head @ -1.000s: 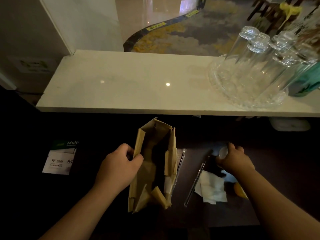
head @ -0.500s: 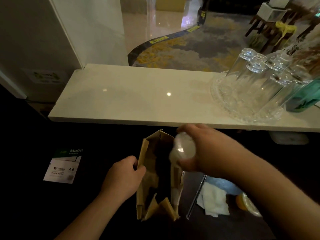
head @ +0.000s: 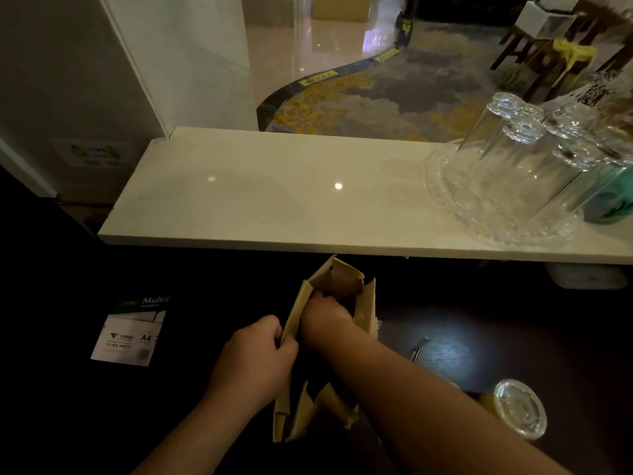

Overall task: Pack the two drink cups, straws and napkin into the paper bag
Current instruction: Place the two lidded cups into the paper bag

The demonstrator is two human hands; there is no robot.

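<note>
One cup is going in right now, by the look of it. Paper bag (head: 364, 305) stands on the dark counter, mouth up. Right hand (head: 323, 318) reaches down inside it; its fingers are hidden, so I cannot tell their grip. Best to lower straight and set the cup on the bag's floor before letting go. Left hand (head: 255, 361) pinches the bag's left edge, fingers curled tight. Second cup (head: 519, 407) waits well right, clear lid showing.
</note>
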